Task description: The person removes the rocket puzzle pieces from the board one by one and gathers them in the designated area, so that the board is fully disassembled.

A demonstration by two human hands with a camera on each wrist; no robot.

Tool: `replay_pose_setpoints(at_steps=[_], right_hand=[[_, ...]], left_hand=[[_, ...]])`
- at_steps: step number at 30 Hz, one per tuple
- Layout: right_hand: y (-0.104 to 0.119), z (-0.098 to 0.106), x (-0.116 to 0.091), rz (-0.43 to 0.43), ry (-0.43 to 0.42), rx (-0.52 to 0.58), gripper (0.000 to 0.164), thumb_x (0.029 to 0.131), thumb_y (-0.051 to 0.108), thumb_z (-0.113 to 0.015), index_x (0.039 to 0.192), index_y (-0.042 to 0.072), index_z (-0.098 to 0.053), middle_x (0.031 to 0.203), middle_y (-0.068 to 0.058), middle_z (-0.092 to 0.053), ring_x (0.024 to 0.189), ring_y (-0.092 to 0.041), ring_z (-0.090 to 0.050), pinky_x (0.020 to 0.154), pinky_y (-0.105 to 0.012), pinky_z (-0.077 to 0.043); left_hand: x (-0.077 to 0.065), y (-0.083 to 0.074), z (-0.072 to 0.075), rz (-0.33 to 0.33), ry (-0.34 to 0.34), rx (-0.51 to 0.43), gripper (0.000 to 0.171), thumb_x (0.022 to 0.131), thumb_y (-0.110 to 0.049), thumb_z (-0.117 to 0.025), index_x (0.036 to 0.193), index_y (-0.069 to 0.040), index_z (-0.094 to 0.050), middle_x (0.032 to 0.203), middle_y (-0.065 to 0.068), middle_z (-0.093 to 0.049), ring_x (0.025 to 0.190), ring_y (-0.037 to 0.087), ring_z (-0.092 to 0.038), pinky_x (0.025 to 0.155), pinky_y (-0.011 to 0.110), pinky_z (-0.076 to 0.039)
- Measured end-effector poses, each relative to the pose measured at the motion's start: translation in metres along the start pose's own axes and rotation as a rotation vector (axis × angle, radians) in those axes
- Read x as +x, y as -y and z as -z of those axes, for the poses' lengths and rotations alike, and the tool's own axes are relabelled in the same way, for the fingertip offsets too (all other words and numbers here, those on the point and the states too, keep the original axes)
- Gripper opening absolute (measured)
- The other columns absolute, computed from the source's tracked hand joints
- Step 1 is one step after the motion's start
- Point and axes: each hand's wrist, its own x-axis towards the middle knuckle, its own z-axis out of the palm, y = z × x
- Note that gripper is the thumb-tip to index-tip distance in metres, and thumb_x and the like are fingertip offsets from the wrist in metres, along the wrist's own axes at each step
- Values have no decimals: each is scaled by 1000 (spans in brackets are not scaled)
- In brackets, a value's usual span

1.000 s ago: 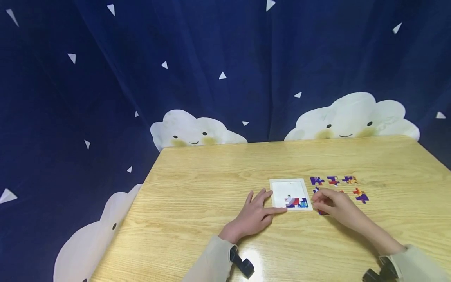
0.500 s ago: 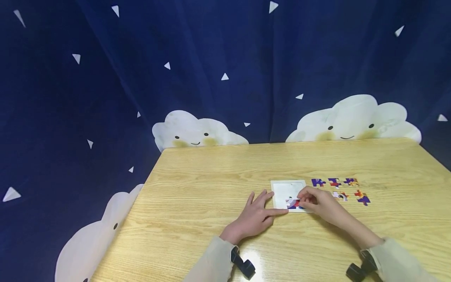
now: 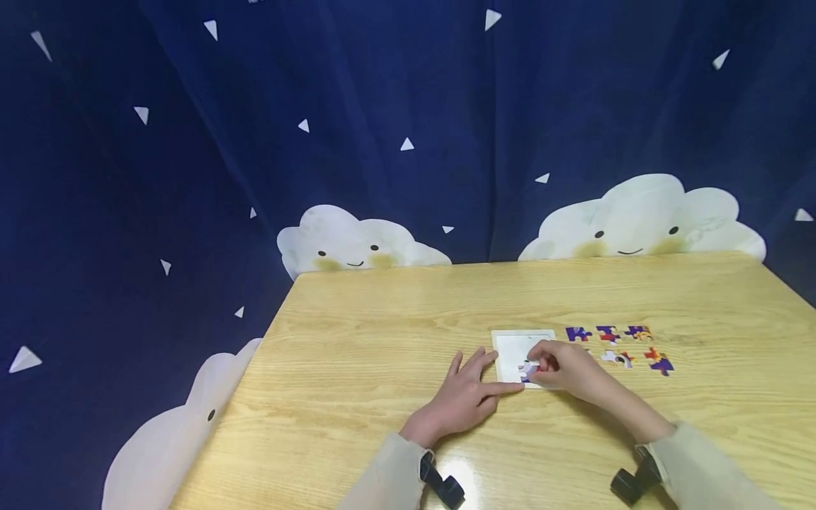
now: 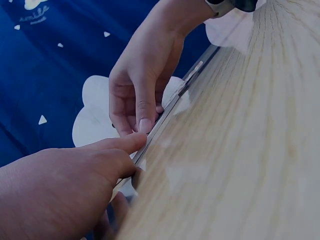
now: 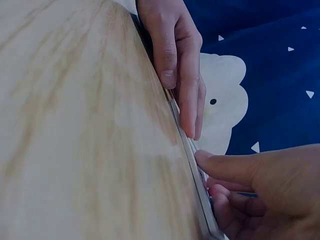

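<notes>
A small white puzzle tray (image 3: pixel 510 347) lies flat on the wooden table. Along its lower part sit jigsaw pieces (image 3: pixel 525 372) in red, grey and purple, partly covered by my right hand (image 3: pixel 576 372). That hand pinches a puzzle piece between thumb and curled fingers, low over the tray; the fingers hide most of the piece. My left hand (image 3: pixel 464 397) has its fingers spread, fingertips on the tray's left and front edges. In the right wrist view, the tray's edge (image 5: pixel 192 165) runs beneath both hands.
To the right of the tray lie several loose jigsaw pieces in two rows, among them a purple piece (image 3: pixel 579 333), a white-and-orange piece (image 3: pixel 617 359) and an orange-and-purple piece (image 3: pixel 661 362). A dark blue curtain (image 3: pixel 382 85) with clouds hangs behind the table (image 3: pixel 357 319).
My right hand has moved left from the loose pieces to over the tray, then slightly farther left across the placed pieces. My left hand has stayed at the tray's edge.
</notes>
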Motion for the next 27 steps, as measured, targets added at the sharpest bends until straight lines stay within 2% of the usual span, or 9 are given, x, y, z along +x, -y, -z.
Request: replay_pose_setpoints(at_steps=[10, 14, 19, 27], right_hand=[[5, 3, 4, -17, 54, -60, 16, 81, 9, -75, 93, 10, -65, 67, 7, -49, 59, -1, -38, 55, -19, -32], [6, 5, 3, -21, 85, -64, 18, 81, 10, -75, 97, 10, -65, 67, 8, -49, 58, 0, -38, 54, -19, -31], [8, 6, 2, 8, 106, -70, 22, 83, 9, -74, 104, 9, -67, 69, 6, -50, 60, -1, -39, 54, -19, -32], [9, 5, 5, 39, 120, -59, 20, 82, 3, -72, 101, 7, -64, 69, 6, -51, 60, 0, -39, 54, -18, -34]], left_hand=[[1, -1, -1, 23, 1, -63, 42, 103, -26, -42, 136, -50, -51, 161, 9, -31, 151, 33, -24, 117, 63, -22], [0, -2, -1, 21, 9, -52, 42, 103, -26, -42, 136, -51, -50, 161, 8, -30, 151, 33, -24, 117, 63, -23], [1, -2, 0, 21, 10, -49, 42, 104, -26, -41, 137, -51, -50, 161, 8, -31, 151, 33, -24, 117, 63, -23], [0, -2, 1, 19, 8, -54, 42, 103, -25, -43, 136, -49, -51, 160, 9, -32, 150, 34, -25, 117, 63, -23]])
